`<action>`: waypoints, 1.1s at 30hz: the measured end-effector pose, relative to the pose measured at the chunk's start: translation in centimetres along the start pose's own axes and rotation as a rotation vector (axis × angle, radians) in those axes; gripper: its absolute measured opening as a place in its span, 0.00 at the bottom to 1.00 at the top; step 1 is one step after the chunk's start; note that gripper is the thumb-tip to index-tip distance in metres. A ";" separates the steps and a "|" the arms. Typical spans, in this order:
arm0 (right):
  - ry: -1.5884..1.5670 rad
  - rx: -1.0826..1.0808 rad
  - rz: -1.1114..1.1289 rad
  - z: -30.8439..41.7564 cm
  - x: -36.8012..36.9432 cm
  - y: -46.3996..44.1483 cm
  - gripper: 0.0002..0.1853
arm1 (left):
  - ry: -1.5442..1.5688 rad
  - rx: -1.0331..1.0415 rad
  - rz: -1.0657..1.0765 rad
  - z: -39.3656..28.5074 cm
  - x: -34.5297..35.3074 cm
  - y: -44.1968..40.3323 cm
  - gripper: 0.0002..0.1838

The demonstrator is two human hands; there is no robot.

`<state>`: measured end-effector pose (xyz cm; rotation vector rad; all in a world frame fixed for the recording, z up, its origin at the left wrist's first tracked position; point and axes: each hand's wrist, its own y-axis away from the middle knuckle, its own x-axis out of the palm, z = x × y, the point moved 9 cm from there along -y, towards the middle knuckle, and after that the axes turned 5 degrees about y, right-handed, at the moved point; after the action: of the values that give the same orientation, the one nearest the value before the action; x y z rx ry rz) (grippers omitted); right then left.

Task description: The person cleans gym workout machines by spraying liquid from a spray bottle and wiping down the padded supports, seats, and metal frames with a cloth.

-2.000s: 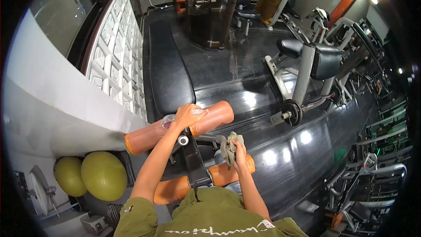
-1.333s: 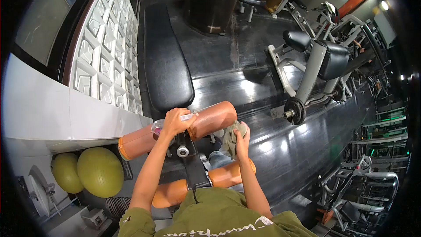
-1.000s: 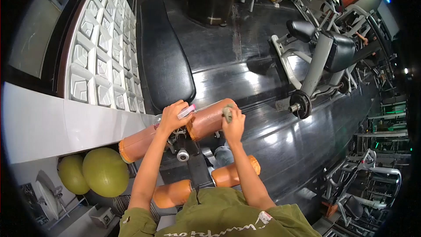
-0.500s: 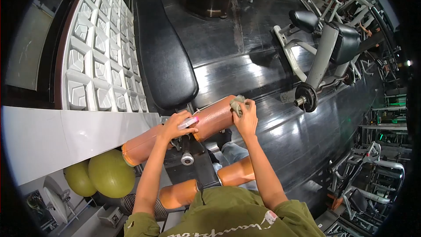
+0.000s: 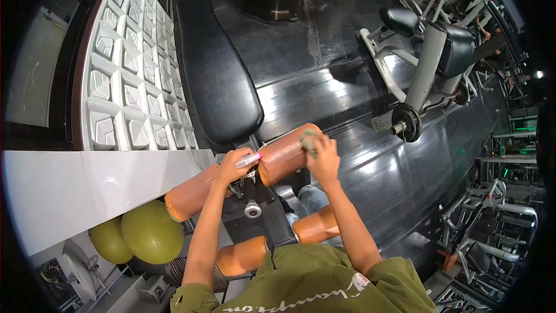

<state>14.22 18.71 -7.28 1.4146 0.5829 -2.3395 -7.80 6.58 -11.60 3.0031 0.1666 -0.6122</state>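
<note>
My right hand (image 5: 324,161) is closed on a grey-green cloth (image 5: 308,141), pressed against the far end of a brown-orange padded roller (image 5: 282,154). The roller's covering looks shiny. My left hand (image 5: 230,167) is wrapped round a small clear bottle (image 5: 248,161) with a pink tip, just left of that roller. Beneath the left forearm lies a second padded roller (image 5: 192,192) on the same machine. A metal bar end (image 5: 252,209) sticks out between the two rollers.
A long black bench pad (image 5: 223,75) stretches ahead. Two lower orange rollers (image 5: 242,255) sit near my body. Green exercise balls (image 5: 152,233) lie at left, below a white ledge (image 5: 116,182). A weight machine with a plate (image 5: 406,122) stands at right on the black floor.
My right hand and the cloth have shifted slightly on the roller, with the cloth now nearer its upper left side. My left hand keeps hold of the bottle. The view has moved slightly.
</note>
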 end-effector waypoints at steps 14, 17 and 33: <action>-0.116 -0.175 0.005 3.6 3.2 4.5 0.29 | -0.035 -0.118 0.009 0.9 0.2 -0.2 0.11; -0.171 0.193 -0.110 -2.6 0.9 2.9 0.24 | -0.082 -0.165 0.030 1.1 0.5 -0.2 0.13; -0.657 0.556 -0.482 -1.9 5.8 9.5 0.17 | -0.182 -0.157 -0.003 0.2 0.8 -0.6 0.24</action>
<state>17.66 11.07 -14.83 0.5995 0.0746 -3.3020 -7.23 7.23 -12.17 2.7792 0.1976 -0.8272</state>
